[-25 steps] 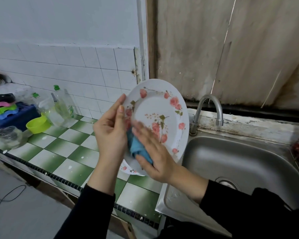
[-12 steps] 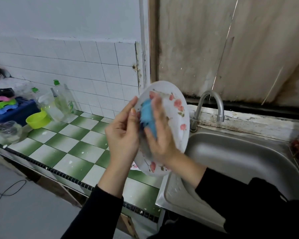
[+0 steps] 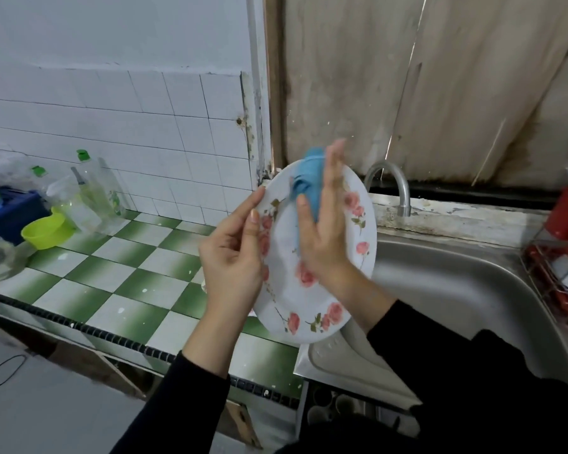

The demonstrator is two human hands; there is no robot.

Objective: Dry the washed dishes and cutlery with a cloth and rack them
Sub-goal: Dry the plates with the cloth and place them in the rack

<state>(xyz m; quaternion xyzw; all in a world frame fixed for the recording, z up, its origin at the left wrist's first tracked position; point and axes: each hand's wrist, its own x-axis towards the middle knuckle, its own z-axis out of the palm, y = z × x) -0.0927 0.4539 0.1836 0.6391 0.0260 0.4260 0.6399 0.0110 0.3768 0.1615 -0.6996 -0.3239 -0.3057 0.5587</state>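
My left hand (image 3: 233, 257) grips the floral plate (image 3: 312, 290) by its rim, tilted on edge above where the tiled surface (image 3: 118, 283) meets the sink (image 3: 456, 290). My right hand (image 3: 322, 237) presses the blue cloth (image 3: 309, 178) against its face, fingers straight. I'd wipe firmly out to the rim, keeping the left grip steady. The labels on the bottles (image 3: 99, 194) are too blurred to read.

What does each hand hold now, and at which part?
The left hand holds the floral plate by its left rim. The right hand presses the blue cloth flat on its face.
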